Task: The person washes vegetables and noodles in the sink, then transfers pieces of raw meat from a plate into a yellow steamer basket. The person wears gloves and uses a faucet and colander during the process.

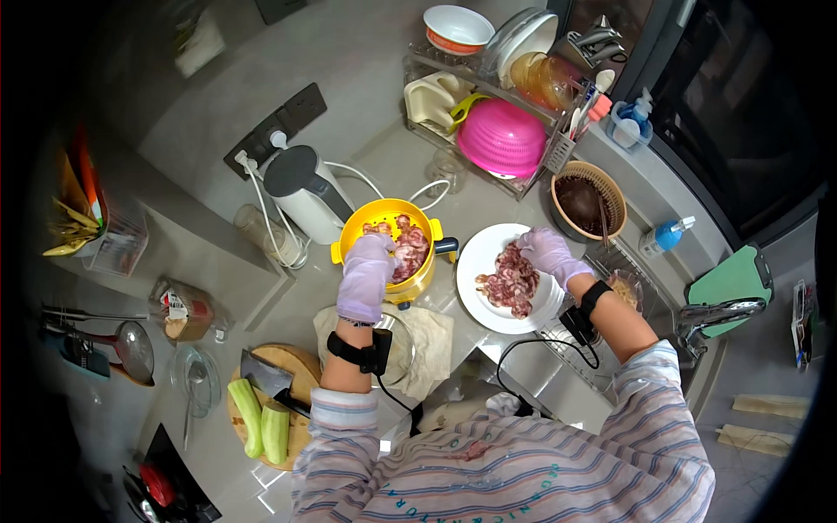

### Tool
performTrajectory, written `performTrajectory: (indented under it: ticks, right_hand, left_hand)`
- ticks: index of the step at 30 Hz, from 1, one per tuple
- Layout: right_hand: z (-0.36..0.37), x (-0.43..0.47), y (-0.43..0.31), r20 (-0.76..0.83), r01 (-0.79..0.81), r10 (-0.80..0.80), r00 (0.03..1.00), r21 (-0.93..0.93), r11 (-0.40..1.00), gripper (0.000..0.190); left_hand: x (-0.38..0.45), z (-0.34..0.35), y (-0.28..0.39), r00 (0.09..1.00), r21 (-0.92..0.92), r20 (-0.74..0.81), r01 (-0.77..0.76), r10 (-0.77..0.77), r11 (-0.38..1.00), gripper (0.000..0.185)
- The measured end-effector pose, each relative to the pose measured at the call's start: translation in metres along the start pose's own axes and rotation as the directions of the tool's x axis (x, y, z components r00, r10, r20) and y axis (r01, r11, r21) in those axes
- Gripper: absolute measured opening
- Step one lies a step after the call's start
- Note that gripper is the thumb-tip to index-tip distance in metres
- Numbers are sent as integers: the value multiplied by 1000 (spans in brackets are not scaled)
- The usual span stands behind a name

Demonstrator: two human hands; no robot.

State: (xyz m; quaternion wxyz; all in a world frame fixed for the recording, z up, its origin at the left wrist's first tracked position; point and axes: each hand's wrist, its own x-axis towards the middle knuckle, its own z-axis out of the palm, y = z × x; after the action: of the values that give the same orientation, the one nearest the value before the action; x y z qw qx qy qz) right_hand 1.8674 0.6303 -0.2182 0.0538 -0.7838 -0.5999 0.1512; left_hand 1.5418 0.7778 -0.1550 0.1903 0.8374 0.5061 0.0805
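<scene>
My left hand [368, 267], in a thin lilac glove, reaches over the near rim of a yellow electric pot with a steamer insert [381, 209]. Its fingertips are among pieces of raw, bone-in meat [412, 247] and partly hidden, so a grip is not visible. On the right, a white plate [480, 252] bears a heap of more raw meat pieces [513, 281]. My right hand [548, 252], gloved alike, is over that plate's right side, with its fingers at the edge of the heap. Whether it pinches a piece cannot be seen.
A white electric kettle [307, 196] stands behind the pot, its cord trailing nearby. At left, a round wooden board [297, 366] holds a cleaver [265, 374] and peeled green gourd pieces [274, 431]. A dish rack [484, 75], brown basket [618, 196] and sink faucet [722, 312] are rightward.
</scene>
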Motion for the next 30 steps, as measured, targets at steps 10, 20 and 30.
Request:
performTrajectory:
  ticks: [10, 20, 30]
  right_hand:
    - [23, 13, 9, -20, 235, -234, 972, 65, 970, 29]
    - [49, 25, 39, 15, 312, -312, 950, -33, 949, 28]
    - [28, 34, 49, -22, 321, -323, 946, 194, 927, 25]
  left_hand:
    - [-8, 112, 117, 911, -510, 249, -167, 330, 844, 32]
    - [33, 213, 138, 977, -323, 114, -134, 179, 937, 26]
    - [24, 191, 149, 984, -453, 160, 0, 81, 891, 22]
